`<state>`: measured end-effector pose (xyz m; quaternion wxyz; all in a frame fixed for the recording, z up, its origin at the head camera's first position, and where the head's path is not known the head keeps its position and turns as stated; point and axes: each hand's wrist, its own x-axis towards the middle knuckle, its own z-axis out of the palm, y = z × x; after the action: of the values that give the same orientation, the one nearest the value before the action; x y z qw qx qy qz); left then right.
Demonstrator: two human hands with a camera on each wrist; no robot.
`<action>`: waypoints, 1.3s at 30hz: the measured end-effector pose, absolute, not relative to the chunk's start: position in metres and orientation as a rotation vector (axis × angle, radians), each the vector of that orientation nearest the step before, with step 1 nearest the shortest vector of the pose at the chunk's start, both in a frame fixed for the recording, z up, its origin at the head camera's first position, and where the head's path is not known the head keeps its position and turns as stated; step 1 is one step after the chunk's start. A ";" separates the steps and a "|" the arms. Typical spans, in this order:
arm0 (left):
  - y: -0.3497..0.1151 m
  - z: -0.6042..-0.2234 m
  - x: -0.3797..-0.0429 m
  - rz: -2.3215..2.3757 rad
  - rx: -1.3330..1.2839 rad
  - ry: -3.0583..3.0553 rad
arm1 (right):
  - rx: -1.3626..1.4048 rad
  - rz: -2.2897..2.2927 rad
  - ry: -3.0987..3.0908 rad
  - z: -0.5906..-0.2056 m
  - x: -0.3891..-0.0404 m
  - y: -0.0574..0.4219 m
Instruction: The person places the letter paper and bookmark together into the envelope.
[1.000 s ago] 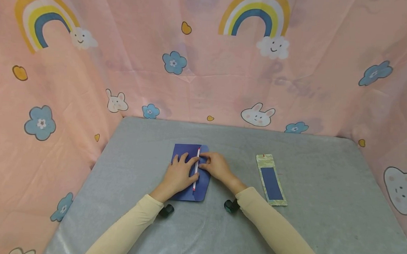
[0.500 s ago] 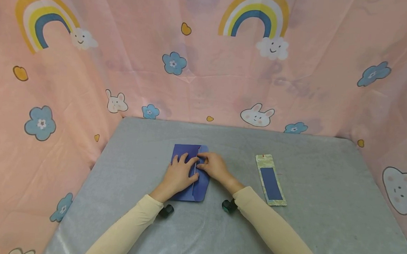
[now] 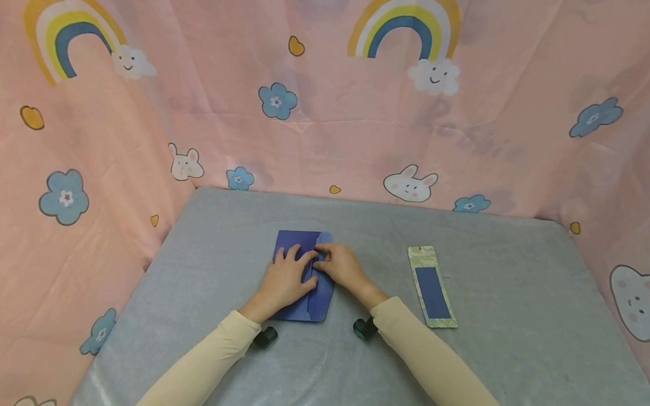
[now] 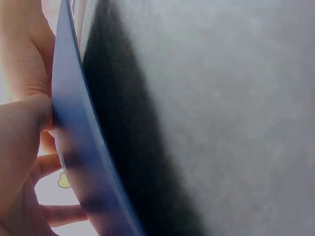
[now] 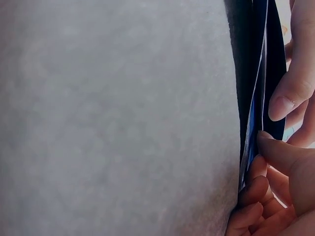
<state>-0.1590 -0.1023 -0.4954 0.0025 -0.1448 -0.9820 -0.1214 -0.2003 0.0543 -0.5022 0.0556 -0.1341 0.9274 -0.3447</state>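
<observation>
A dark-blue envelope (image 3: 296, 315) lies in the middle of the table, its lighter flap (image 3: 327, 288) folded out to the right. With fingers spread, my left hand (image 3: 286, 281) presses on its front, and its thumb (image 5: 283, 105) rests near the mouth in the right wrist view. My right hand (image 3: 349, 269) has its thumb and curled fingers at the mouth, pinching the edge of a card (image 5: 264, 93) whose rim shows only as a pale line. The rest of that card is hidden in the envelope. In the left wrist view, the envelope (image 4: 74, 93) appears edge-on beside my left hand.
To the right lies a long green-patterned strip (image 3: 423, 256) with a blue panel. The grey cloth-covered table (image 3: 237, 223) meets a pink patterned curtain (image 3: 327, 142) at its back edge. A dark wrist camera (image 3: 365, 329) sits below my right wrist.
The white card edge with red ends, visible a second ago, has slid left into the envelope. My right fingers moved slightly left with it. The left hand has stayed in place.
</observation>
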 end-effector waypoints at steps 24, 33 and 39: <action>-0.102 -0.494 -0.159 -0.352 -0.450 -3.080 | -0.415 -1.202 2.737 -0.491 -0.204 0.081; -0.101 -0.495 -0.157 -0.374 -0.450 -3.080 | -0.449 -1.307 2.648 -0.493 -0.198 0.111; -0.101 -0.494 -0.157 -0.381 -0.457 -3.078 | -0.458 -1.303 2.658 -0.487 -0.192 0.139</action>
<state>-0.1568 -0.1012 -0.4938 0.0034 -0.1459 -0.9818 -0.1215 -0.1923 0.1392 -0.4872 0.0732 -0.1524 0.8850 -0.4337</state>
